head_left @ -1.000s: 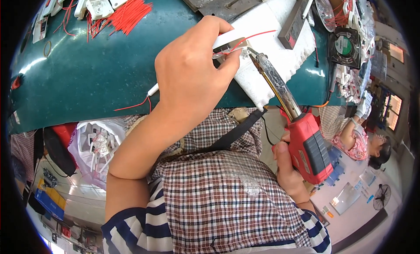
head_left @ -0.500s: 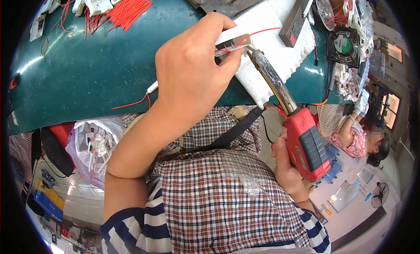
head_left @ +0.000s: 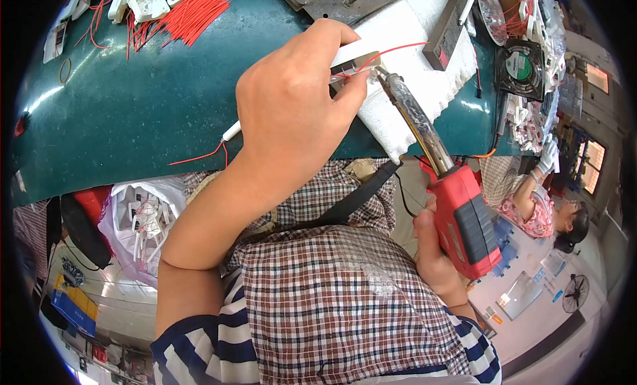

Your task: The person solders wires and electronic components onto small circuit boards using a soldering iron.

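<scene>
Little has shifted over the last second: my left hand (head_left: pixel 292 113) still pinches a small metal part with a red wire (head_left: pixel 391 52) against the white foam pad (head_left: pixel 411 86), while the view has drifted slightly. I keep the fingers closed tight around the part, apparently to steady it for the tool. My right hand (head_left: pixel 434 252), fully wrapped around the red soldering gun (head_left: pixel 464 219), angles its one long barrel up so the tip meets the part just beside my left fingertips. On the green bench (head_left: pixel 133 106), left of the pad, lies one bundle of red wires (head_left: pixel 192 16); right of the pad sits one small fan (head_left: pixel 524 66).
</scene>
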The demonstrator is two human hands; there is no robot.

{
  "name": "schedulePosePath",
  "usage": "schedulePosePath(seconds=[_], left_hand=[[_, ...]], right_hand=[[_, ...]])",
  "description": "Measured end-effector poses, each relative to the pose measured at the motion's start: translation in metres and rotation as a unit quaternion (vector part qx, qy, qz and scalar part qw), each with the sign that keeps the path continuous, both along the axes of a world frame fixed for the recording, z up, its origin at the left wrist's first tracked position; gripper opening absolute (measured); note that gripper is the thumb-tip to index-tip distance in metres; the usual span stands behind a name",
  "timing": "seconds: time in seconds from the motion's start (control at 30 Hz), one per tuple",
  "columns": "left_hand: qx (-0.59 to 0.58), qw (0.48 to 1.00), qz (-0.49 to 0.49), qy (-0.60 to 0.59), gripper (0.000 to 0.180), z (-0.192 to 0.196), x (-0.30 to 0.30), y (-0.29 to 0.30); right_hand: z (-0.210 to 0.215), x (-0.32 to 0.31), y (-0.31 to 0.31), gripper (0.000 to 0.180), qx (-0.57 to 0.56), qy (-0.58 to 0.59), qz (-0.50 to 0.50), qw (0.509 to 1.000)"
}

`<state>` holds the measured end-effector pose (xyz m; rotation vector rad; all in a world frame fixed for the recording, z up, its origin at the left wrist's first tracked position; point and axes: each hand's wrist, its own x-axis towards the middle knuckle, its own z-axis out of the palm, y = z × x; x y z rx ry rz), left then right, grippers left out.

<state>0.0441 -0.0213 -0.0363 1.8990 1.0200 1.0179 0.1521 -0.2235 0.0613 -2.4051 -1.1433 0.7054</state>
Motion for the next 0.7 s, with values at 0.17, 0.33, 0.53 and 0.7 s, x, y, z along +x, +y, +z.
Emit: schedulePosePath(seconds=[0.17, 0.33, 0.53, 0.7], left_hand=[[-0.002, 1.0, 0.001, 0.001, 0.023, 0.001, 0.0, 0.001], [0.006, 1.0, 0.004, 0.004, 0.023, 0.002, 0.001, 0.0], [0.01, 1.0, 0.009, -0.003, 0.023, 0.001, 0.003, -0.001], [0.015, 1.0, 0.017, -0.004, 0.023, -0.001, 0.002, -0.003]], right_hand=[[0.004, 0.0, 0.002, 0.022, -0.004, -0.018, -0.001, 1.0], [-0.001, 0.001, 0.002, 0.022, 0.01, -0.025, 0.029, 0.999], [-0.004, 0.0, 0.002, 0.02, 0.038, -0.016, 0.023, 0.999], [-0.006, -0.003, 0.002, 0.018, 0.036, 0.011, -0.014, 0.999]])
